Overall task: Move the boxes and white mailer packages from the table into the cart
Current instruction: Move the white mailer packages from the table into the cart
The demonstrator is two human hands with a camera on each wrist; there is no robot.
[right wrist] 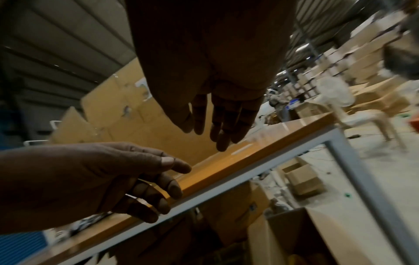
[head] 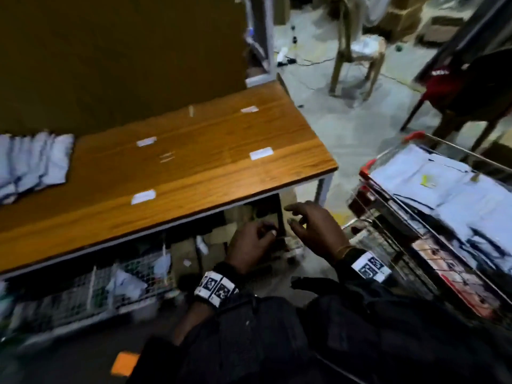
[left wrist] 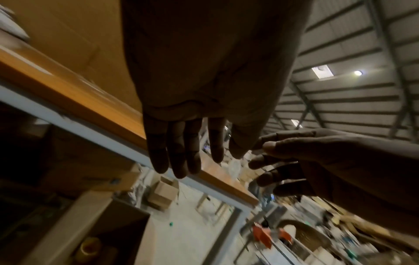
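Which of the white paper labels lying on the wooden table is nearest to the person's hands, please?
The label by the table's front edge. The others lie farther back; both hands, left hand and right hand, hang empty below that edge.

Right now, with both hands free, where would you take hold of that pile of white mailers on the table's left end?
Probably by the near right edge of the white mailers, from the right, where the left hand and right hand hang empty. The mailers lie flat and overlapped, so fingers can slide beneath.

L hand [left wrist: 181,143] empty, near R hand [left wrist: 294,161].
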